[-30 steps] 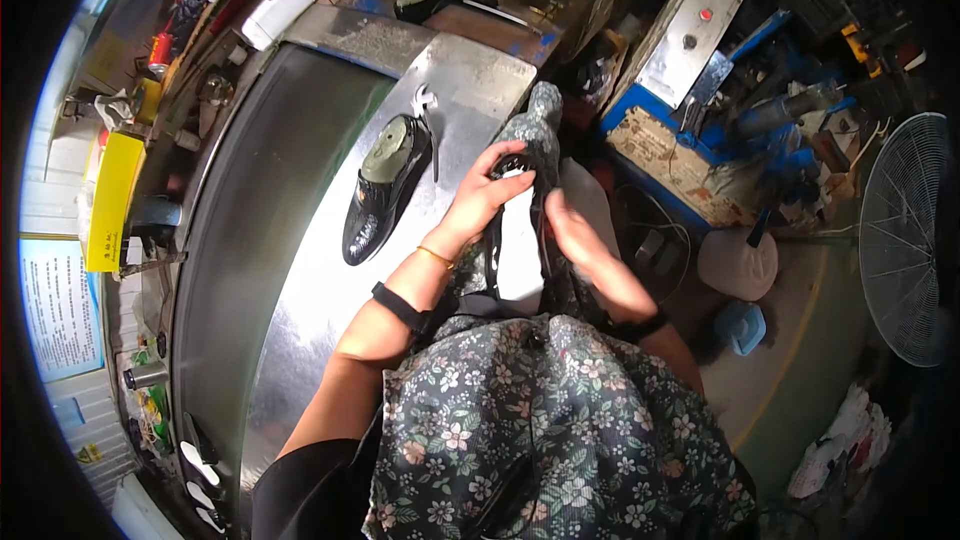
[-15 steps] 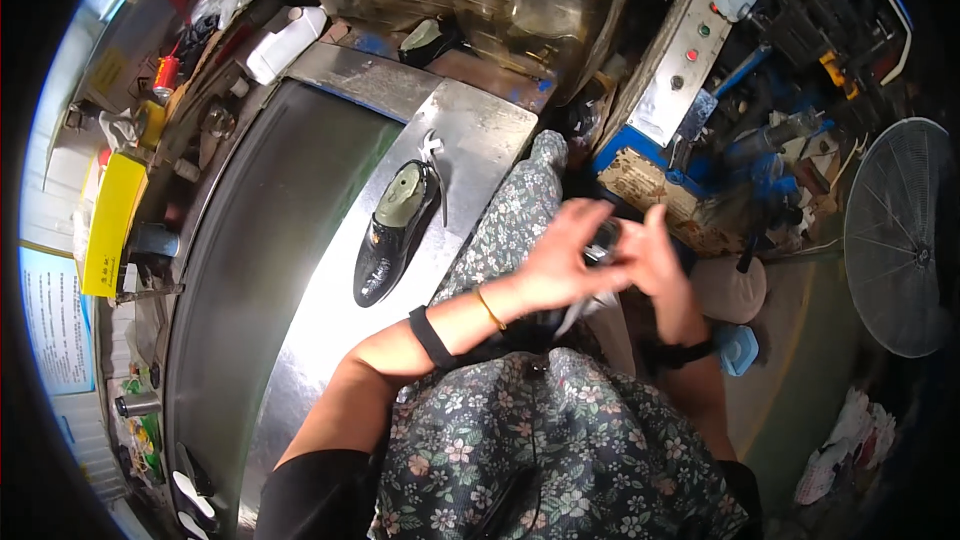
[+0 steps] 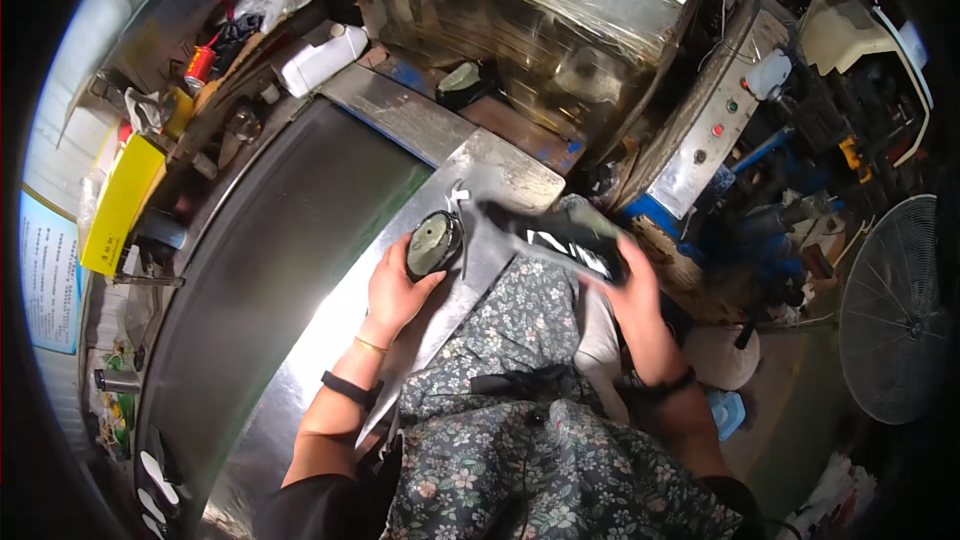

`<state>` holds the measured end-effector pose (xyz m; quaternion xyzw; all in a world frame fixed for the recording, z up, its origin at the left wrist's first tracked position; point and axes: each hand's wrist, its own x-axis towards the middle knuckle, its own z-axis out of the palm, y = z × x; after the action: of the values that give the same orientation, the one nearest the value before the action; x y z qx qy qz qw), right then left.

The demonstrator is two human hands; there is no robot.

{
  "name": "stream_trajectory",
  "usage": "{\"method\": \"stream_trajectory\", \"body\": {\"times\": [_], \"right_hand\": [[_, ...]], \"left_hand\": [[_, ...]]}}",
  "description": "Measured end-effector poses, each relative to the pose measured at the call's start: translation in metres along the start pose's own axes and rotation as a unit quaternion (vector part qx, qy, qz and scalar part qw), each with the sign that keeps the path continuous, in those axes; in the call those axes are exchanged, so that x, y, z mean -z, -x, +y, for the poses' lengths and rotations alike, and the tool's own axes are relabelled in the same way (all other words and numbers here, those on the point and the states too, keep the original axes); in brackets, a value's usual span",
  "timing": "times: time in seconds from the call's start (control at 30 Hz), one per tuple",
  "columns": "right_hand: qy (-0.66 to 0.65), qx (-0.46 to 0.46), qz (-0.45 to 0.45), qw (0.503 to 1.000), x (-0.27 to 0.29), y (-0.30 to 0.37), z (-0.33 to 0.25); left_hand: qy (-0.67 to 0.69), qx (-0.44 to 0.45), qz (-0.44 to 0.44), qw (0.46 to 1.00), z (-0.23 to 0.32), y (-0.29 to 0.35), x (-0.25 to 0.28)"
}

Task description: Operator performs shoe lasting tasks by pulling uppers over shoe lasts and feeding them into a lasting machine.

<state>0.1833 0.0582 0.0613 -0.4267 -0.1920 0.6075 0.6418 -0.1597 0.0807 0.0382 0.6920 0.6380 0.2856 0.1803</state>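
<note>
Metal counter [image 3: 325, 325]: near its right edge your left hand [image 3: 396, 285] clasps a black lasted shoe [image 3: 433, 242], presumably to steady it; your right hand [image 3: 632, 285] grips a blurred second shoe [image 3: 565, 235] aloft, likely for clearance. Just beside the first: a wrench [image 3: 459, 196].

Brightly lit metal worktop [image 3: 512, 166], dark belt [image 3: 310, 200], pale wall [image 3: 72, 145], dim floor [image 3: 780, 390]

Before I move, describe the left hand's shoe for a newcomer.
Beside the dark belt runs a shiny metal table. Toward its far end, the left hand clasps a black shoe with a green insert. Unlike the blurred item in the right hand, it has a wrench alongside.
</note>
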Motion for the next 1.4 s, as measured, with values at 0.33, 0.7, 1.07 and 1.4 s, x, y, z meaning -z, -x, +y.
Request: {"method": "stream_trajectory", "body": {"times": [0.33,0.7,1.07,1.4], "right_hand": [[0.300,0.040,-0.299,0.905,-0.109,-0.062,0.105],[0.346,0.237,0.015,0.908,0.063,0.064,-0.157],[0.672,0.331,0.406,0.523,0.245,0.028,-0.378],[0.762,0.184,0.387,0.485,0.221,-0.006,-0.339]], "left_hand": [[0.633,0.333,0.005,0.699,0.011,0.001,-0.001],[0.472,-0.025,-0.418,0.776,0.107,0.042,-0.048],[0.478,0.117,-0.309,0.814,0.070,0.093,-0.085],[0.480,0.140,-0.274,0.822,0.072,0.090,-0.095]]}}
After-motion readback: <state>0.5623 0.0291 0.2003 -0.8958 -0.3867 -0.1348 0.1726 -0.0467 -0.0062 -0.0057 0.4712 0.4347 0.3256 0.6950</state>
